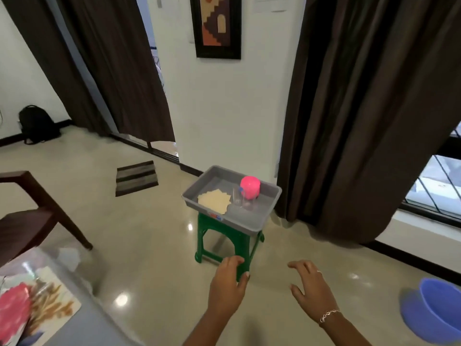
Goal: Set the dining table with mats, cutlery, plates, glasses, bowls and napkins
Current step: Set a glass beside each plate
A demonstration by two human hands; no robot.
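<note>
Two clear glass tumblers [243,199], count uncertain through blur, stand in the grey plastic tray [249,222] atop the green plastic stool [224,237]. Likely fragile and slippery; grasp each mid-wall. Empty, fingers relaxed: left hand [228,283], right hand [310,288].

A grey tray [252,227] sits on a green stool [234,243]. In its left part lies a loose, fanned stack of cream napkins [214,201], flat on the tray floor. Just to their right stand clear drinking glasses [243,199], upright and close together. Behind them, touching or nearly so, is a bright pink bowl [250,186], which seems to be turned mouth down. At the lower left, a placemat [53,295] printed with golden stalks lies flat on the dining table [82,328], and a blurred pink plate [12,310] rests on it.
</note>
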